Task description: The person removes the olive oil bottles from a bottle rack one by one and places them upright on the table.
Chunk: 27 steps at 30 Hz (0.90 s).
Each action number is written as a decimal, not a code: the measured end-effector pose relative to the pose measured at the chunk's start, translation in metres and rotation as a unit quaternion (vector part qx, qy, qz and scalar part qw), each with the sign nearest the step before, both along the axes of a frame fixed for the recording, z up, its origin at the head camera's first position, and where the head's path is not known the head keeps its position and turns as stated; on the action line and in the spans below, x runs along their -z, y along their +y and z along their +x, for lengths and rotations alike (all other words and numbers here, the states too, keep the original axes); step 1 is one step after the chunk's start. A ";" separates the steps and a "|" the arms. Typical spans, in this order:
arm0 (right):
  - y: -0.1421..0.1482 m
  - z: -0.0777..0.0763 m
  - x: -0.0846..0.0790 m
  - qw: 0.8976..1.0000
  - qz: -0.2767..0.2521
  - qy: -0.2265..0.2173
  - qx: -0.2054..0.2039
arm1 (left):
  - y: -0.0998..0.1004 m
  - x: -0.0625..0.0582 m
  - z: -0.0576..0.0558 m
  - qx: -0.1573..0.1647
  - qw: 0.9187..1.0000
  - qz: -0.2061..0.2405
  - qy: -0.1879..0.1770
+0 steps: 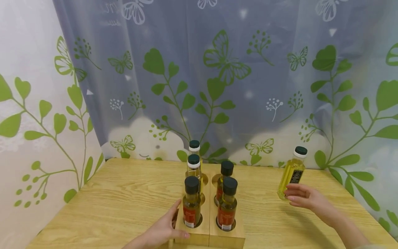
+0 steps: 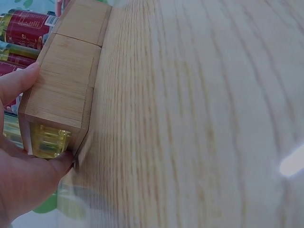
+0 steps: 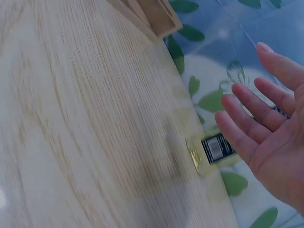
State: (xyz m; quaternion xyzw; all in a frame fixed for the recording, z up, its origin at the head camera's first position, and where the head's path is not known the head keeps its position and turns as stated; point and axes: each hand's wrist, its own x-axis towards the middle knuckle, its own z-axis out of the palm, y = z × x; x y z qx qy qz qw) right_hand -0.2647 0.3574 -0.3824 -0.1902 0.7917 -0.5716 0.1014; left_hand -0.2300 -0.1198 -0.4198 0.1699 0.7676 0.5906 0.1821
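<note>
A two-part wooden bottle rack [image 1: 209,237] stands at the front centre of the table, with several bottles upright in its round holes. My left hand [image 1: 160,230] grips the rack's near left corner; in the left wrist view its thumb and a finger span the wooden end [image 2: 61,80]. Nearest that hand is a black-capped bottle [image 1: 192,207] with a red label. My right hand [image 1: 311,200] has its fingers extended beside a green-capped bottle of yellow oil [image 1: 290,174] at the right. In the right wrist view, the hand [image 3: 270,128] partly hides this bottle's dark label [image 3: 218,147].
Another black-capped bottle [image 1: 227,211] fills the rack's front right hole, with a similar one [image 1: 220,186] behind. Two green-capped bottles [image 1: 193,166] stand in the left row. A patterned curtain [image 1: 186,86] hangs behind the wooden table [image 1: 133,193].
</note>
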 end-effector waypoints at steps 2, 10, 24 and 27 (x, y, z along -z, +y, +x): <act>-0.011 0.001 -0.001 1.000 0.001 0.007 0.000 | 0.000 0.001 0.000 -0.001 1.000 -0.006 0.002; -0.054 -0.003 -0.009 1.000 0.010 0.001 0.005 | 0.000 0.001 0.000 -0.003 1.000 -0.008 0.007; -0.112 -0.016 -0.009 0.999 -0.026 0.036 -0.019 | -0.001 -0.002 0.001 -0.004 1.000 -0.027 0.010; -0.120 -0.018 -0.009 0.998 -0.034 0.039 -0.026 | 0.000 -0.001 0.001 -0.003 0.999 -0.034 0.014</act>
